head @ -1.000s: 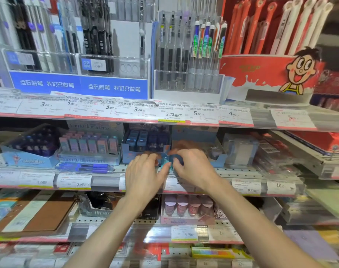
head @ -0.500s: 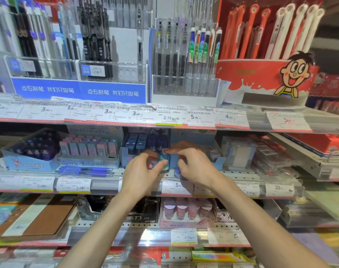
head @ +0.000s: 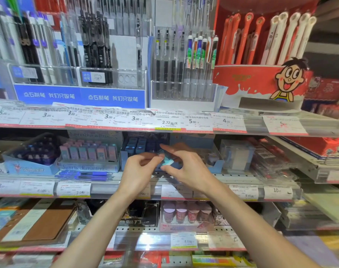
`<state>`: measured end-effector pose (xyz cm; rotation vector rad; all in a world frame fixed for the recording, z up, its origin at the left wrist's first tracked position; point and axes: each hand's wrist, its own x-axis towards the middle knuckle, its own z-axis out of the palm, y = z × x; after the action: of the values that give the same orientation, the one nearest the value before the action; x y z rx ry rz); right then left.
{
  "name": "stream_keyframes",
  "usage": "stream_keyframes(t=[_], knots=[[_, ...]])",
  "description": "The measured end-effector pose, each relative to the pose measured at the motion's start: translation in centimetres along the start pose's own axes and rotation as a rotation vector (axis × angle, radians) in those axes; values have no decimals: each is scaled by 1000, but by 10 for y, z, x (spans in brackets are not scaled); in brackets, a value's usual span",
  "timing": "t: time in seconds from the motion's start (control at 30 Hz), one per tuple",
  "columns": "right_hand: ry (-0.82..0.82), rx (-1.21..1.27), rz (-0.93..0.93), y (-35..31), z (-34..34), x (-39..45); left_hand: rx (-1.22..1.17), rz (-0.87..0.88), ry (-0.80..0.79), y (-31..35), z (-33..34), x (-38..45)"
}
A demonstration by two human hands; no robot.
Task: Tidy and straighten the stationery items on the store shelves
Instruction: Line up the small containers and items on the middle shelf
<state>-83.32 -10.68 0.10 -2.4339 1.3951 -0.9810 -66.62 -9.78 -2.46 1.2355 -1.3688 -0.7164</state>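
Both hands are raised in front of the middle shelf (head: 106, 188). The right hand (head: 190, 171) pinches a small light-blue item (head: 167, 161), blurred, betw. thumb and fingers, index finger stretched out to the left. The left hand (head: 138, 172) is half curled, its thumb and fingertips touching the same item from the left side. The item is in the air just in front of the dark-blue display box (head: 145, 147), which stands beside a pink eraser box (head: 89, 153).

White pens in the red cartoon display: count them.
5 white pens, standing side by side at the right of the red cartoon display, next to the orange pens; more may be hidden behind them.
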Motion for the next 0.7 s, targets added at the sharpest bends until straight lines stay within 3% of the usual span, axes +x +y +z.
stream_keyframes(t=[0.2,0.33,0.47,0.7], knots=[[5,47,7,7,-4,-1,56,47,-30,-4,-1,2],[100,83,99,23,-21,-2,289,153,5,-11,-4,0],[125,51,159,50,-40,-2,645,360,-79,-25,-6,-4],[89,-182,215,72,-63,-5,888,401,-178,-38,-5,-8]])
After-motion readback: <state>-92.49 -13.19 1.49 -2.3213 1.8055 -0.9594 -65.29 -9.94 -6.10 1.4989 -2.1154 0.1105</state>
